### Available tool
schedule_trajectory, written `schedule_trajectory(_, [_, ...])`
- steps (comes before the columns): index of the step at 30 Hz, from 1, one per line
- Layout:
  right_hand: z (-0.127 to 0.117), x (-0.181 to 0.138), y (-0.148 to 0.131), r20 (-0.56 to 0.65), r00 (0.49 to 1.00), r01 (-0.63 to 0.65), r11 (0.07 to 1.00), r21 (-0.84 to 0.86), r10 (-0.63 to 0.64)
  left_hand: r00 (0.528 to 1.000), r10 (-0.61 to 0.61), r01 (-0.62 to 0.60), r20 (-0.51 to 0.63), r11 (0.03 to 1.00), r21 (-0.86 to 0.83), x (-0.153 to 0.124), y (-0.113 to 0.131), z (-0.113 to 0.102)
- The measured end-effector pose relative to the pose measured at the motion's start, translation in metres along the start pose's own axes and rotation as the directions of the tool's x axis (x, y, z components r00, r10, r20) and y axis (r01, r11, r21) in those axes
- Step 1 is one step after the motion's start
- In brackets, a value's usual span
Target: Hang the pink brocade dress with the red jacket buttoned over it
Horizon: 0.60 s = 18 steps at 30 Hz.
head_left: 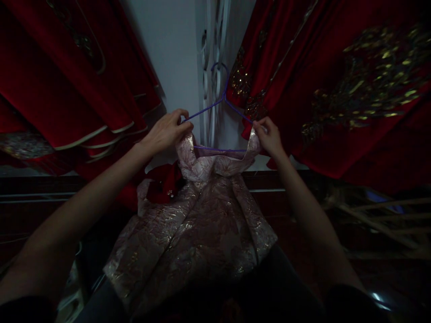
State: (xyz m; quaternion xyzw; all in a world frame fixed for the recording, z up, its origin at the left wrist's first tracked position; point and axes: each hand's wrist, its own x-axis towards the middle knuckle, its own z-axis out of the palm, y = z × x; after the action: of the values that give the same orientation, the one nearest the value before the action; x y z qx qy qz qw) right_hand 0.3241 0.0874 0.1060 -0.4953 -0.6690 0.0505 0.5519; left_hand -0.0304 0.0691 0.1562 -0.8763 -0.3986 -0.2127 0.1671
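Observation:
A shiny pink dress [215,215] with a pleated skirt hangs in front of me on a thin purple hanger [208,107]. At the left shoulder strap, my left hand [173,128] pinches the strap against the hanger's sloping arm. My right hand [267,134] is closed on the other strap, near the hanger's right end. The hanger's lower bar runs behind the neckline, and its hook points up, close to a pale metal scroll frame. The skirt drapes down over my lap, its lower edge lost in shadow.
Red garments with pale trim [101,89] hang on the left. Another red garment with gold sequins [370,80] hangs on the right. Between them stand a pale wall [168,45] and a scroll frame [210,89]. Slatted wooden pieces [377,215] lie low on the right, in dim light.

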Motion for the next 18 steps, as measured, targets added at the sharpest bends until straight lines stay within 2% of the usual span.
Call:
schedule_trajectory(4, [0.000,0.002,0.004,0.025,1.000,0.013,1.000,0.005,-0.013,0.999,0.008,-0.006,-0.045,0.999,0.047,-0.027,0.007,0.014])
schedule_trajectory(5, [0.001,0.002,0.004,0.028,0.999,0.015,1.000,0.001,-0.015,1.000,0.017,-0.017,-0.010,0.999,0.045,-0.037,0.008,0.018])
schedule_trajectory(7, [0.001,0.001,0.003,0.031,0.999,0.019,1.000,-0.005,-0.019,0.989,0.038,-0.043,0.146,0.998,0.035,-0.058,0.012,0.029])
schedule_trajectory(8, [0.001,0.001,0.003,0.034,0.999,0.018,1.000,-0.005,-0.018,0.969,0.010,-0.023,0.248,0.998,0.051,-0.069,0.014,0.034])
schedule_trajectory(10, [0.001,0.001,0.001,0.037,0.999,0.013,1.000,0.002,-0.013,0.900,-0.166,0.109,0.404,0.981,0.159,-0.088,0.020,0.044])
schedule_trajectory(12, [0.001,0.001,-0.001,0.038,0.999,0.006,1.000,0.012,-0.006,0.816,-0.352,0.245,0.458,0.929,0.279,-0.104,0.027,0.052])
schedule_trajectory(13, [0.001,0.000,-0.001,0.039,0.999,0.003,1.000,0.016,-0.004,0.789,-0.401,0.279,0.466,0.909,0.310,-0.109,0.030,0.055])
schedule_trajectory(18, [0.000,0.001,-0.003,0.031,0.999,0.008,1.000,0.022,-0.009,0.731,-0.436,0.304,0.525,0.897,0.321,-0.122,0.031,0.065])
